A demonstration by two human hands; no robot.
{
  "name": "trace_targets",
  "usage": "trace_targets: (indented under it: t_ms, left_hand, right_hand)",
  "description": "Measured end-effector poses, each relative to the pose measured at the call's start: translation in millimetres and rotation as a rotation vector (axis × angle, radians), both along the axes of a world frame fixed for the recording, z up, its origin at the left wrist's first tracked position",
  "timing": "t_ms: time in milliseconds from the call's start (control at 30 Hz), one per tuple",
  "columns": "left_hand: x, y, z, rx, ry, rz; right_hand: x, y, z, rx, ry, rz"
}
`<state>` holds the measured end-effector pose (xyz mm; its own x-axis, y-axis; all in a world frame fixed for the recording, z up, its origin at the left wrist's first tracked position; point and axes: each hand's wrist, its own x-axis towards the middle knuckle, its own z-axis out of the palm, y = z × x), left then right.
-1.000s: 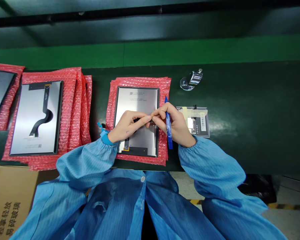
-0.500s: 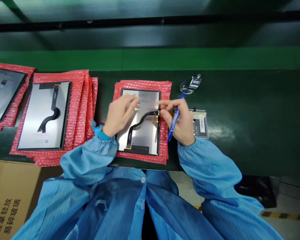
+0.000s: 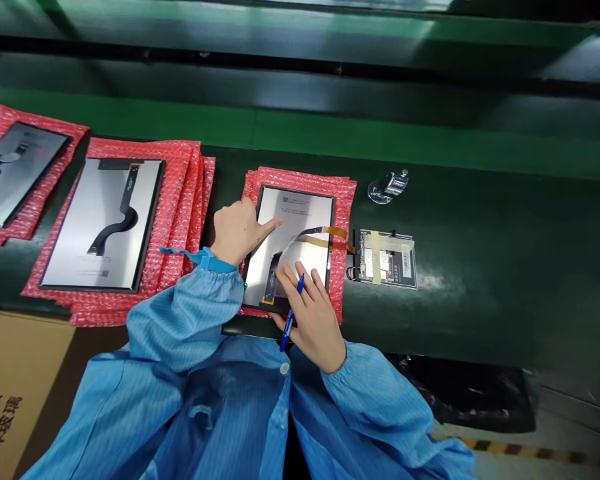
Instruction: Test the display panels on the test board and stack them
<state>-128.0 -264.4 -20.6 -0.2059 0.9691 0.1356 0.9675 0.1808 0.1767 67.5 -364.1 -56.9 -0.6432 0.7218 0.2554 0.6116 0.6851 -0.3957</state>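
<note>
A display panel (image 3: 293,250) with a silver back lies on red bubble wrap in front of me. My left hand (image 3: 237,233) is at its upper left edge, thumb stretched over the back and other fingers curled by the edge. My right hand (image 3: 313,317) rests over the lower right part, fingers extended, with a blue pen (image 3: 291,317) held between them. A black ribbon cable (image 3: 310,232) rises from the panel, partly hidden by my right hand. Its far end meets an orange ribbon (image 3: 339,232), which leads to a small circuit-board unit (image 3: 385,260) at the right.
Stacked red bubble-wrap sheets (image 3: 180,220) at the left carry another display panel (image 3: 70,247). Farther left lies one more panel (image 3: 23,173) on its own wrap. A shiny tape dispenser (image 3: 389,187) stands behind the board. A cardboard box (image 3: 25,360) is at the lower left.
My right hand has moved from the cable's end down and left onto the panel, keeping the pen. My left thumb has stretched over the panel. The view has shifted slightly.
</note>
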Motion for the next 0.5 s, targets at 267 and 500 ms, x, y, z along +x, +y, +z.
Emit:
trace_targets:
  t_ms: [267, 500]
  left_hand:
    - [-7, 3, 12.6, 0.127, -0.46, -0.116]
    - [-5, 4, 7.6, 0.078, -0.586, -0.412]
  right_hand:
    - [14, -5, 1.7, 0.108, 0.125, -0.016]
    - [26, -9, 5.2, 0.22, 0.426, -0.179]
